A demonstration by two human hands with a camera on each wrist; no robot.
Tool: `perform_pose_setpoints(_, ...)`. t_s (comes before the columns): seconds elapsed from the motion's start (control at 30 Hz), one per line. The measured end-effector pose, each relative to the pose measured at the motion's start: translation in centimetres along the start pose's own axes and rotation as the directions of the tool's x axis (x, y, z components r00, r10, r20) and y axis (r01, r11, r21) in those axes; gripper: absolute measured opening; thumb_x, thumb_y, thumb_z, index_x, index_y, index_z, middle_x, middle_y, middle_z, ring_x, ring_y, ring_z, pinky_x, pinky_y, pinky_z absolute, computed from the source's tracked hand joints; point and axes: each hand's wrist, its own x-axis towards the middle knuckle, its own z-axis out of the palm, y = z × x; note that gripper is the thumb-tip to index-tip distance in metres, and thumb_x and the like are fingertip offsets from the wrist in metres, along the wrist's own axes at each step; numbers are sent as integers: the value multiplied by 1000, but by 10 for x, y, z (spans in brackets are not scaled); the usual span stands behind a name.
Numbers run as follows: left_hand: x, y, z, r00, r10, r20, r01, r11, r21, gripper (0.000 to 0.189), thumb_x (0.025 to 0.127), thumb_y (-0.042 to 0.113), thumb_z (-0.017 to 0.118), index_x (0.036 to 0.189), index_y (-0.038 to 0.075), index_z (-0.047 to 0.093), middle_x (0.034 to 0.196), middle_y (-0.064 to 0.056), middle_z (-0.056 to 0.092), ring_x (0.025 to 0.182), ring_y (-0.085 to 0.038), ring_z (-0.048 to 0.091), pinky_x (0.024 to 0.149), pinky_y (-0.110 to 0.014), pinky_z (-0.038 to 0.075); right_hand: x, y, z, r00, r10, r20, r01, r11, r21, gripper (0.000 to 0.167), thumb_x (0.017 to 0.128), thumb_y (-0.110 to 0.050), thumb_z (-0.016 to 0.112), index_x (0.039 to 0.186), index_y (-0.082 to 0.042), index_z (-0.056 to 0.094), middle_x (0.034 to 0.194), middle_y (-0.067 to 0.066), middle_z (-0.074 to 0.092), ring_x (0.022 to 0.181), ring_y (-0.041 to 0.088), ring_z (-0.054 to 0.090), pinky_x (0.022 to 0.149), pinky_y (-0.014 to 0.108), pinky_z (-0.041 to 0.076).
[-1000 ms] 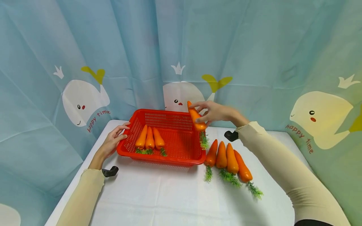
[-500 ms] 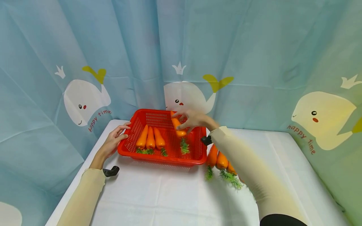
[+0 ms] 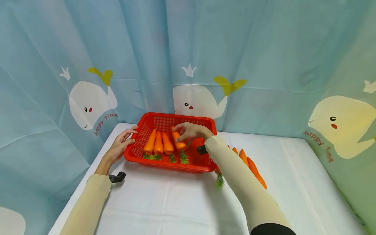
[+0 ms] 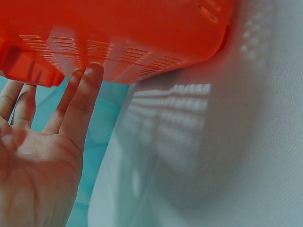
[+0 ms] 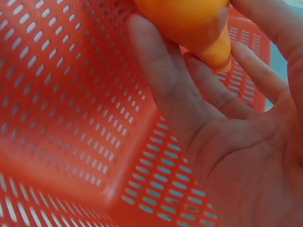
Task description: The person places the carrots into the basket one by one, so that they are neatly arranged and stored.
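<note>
A red slotted plastic basket (image 3: pixel 170 168) stands on the white table. Against its left end rests my left hand (image 3: pixel 118 145); in the left wrist view its fairly straight fingers (image 4: pixel 87 94) touch the outside of the basket. Inside, three orange carrots (image 3: pixel 158 143) with green tops lie side by side, tips pointing away. My right hand (image 3: pixel 192 131) reaches over the basket and holds a fourth carrot (image 3: pixel 179 141) to the right of them, between thumb and fingers. In the right wrist view part of that carrot (image 5: pixel 189 23) shows between the fingers.
More carrots (image 3: pixel 256 173) lie on the table right of the basket, partly hidden by my right sleeve (image 3: pixel 241 186). Behind the table (image 3: pixel 164 202) hangs a blue curtain (image 3: pixel 147 49) printed with whales. A black device (image 3: pixel 117 177) is at my left wrist.
My right hand has carried the carrot from above the basket's right edge leftward and down into it, beside the other three. The left hand has stayed at the basket's left end.
</note>
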Motion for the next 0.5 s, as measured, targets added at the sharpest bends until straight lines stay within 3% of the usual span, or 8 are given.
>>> perform_pose_setpoints(0.5, 0, 0, 1, 1000, 6, 1, -6, 1000, 14, 25, 104, 2, 52, 128, 1, 52, 166, -9, 28, 155, -31, 16, 94, -27, 55, 20, 16, 11, 999, 52, 9, -52, 996, 73, 62, 91, -11, 78, 147, -13, 53, 140, 22, 51, 108, 32, 65, 81, 48, 62)
